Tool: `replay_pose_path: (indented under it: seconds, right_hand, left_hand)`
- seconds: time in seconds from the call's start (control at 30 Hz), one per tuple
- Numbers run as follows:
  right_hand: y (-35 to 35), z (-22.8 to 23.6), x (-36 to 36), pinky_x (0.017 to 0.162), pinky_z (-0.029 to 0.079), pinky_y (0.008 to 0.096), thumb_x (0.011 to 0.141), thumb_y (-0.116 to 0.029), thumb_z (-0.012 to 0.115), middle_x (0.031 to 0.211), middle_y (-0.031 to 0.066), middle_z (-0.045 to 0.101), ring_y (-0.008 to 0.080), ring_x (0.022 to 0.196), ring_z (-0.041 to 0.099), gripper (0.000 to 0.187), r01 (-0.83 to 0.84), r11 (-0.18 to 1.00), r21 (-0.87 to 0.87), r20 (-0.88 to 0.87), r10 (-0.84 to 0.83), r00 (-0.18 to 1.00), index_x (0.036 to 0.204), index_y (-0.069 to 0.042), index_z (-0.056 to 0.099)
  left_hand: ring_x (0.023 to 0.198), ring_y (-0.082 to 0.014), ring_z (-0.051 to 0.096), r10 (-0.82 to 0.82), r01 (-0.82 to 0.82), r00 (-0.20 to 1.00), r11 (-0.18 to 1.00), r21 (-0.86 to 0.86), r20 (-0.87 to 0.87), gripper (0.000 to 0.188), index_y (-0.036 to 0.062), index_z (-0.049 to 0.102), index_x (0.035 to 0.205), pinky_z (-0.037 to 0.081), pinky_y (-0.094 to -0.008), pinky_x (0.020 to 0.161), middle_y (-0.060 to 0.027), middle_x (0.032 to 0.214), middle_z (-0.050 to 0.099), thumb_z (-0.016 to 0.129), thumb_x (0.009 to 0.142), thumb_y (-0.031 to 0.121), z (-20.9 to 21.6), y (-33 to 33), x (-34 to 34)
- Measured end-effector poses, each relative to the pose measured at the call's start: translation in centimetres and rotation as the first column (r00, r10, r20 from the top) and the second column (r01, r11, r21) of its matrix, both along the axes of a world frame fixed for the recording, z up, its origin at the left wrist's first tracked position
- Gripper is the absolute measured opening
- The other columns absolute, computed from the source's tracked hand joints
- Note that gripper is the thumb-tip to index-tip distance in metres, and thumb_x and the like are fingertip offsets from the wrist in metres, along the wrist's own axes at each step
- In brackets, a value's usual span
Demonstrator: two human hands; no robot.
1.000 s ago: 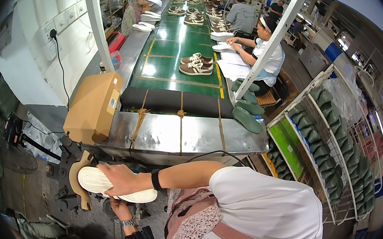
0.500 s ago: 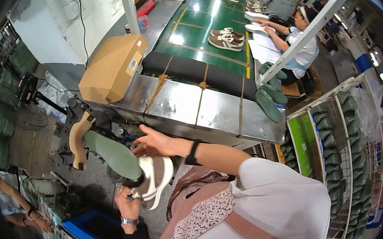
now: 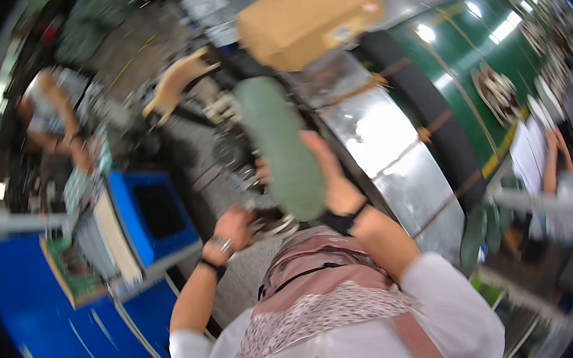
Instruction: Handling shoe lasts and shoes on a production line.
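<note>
Overhead, right hand [image 3: 334, 181] lifts green sole [image 3: 280, 145] before cardboard box [image 3: 308, 17].

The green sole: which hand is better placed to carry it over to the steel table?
Probably the right hand. It already grips the green sole at its lower end, on the side of the steel table. The left hand is lower, near the sole's end; the blur hides whether it touches.

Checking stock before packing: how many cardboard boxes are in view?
1. The brown cardboard box sits at the top, at the end of the metal table, above the green shoe sole. The picture is blurred; others may be hidden.
</note>
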State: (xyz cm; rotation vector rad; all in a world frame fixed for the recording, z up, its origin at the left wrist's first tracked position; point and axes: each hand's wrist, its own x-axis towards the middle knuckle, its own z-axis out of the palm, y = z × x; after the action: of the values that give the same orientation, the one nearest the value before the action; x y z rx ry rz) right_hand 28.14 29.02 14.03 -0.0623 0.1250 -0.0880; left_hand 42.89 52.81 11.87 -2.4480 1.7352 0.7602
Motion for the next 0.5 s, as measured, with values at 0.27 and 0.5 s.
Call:
replay_pose_path:
  seconds: [0.27, 0.5]
  right_hand:
    - [-8.9, -7.4, -26.0, 0.086, 0.052, 0.039, 0.088, -0.024, 0.07, 0.117, 0.0122, 0.059, 0.0251, 0.098, 0.062, 0.06, 0.099, 0.387, -0.917, -0.323, -0.864, 0.385, 0.136, -0.001, 0.042]
    - [-8.0, -18.1, -39.7, 0.095, 0.044, 0.0463, 0.078, -0.035, 0.078, 0.126, 0.0288, 0.053, 0.0427, 0.115, 0.053, 0.082, -0.763, 0.097, -0.639, -0.344, -0.924, 0.17, 0.136, 0.007, 0.039]
  left_hand:
    - [0.099, -0.0294, 0.059, -0.118, 0.09, 0.993, 0.871, -0.482, -0.028, 0.023, 0.0081, 0.069, 0.093, 0.055, -0.04, 0.078, -0.0112, 0.092, 0.062, 0.065, 0.071, 0.007, -2.1, -23.4, -9.9]
    - [0.105, -0.0298, 0.06, -0.313, 0.202, 0.947, 0.757, -0.621, -0.073, 0.015, 0.0046, 0.07, 0.088, 0.056, -0.0395, 0.077, -0.015, 0.097, 0.063, 0.061, 0.077, 0.01, -6.5, -30.6, -18.7]
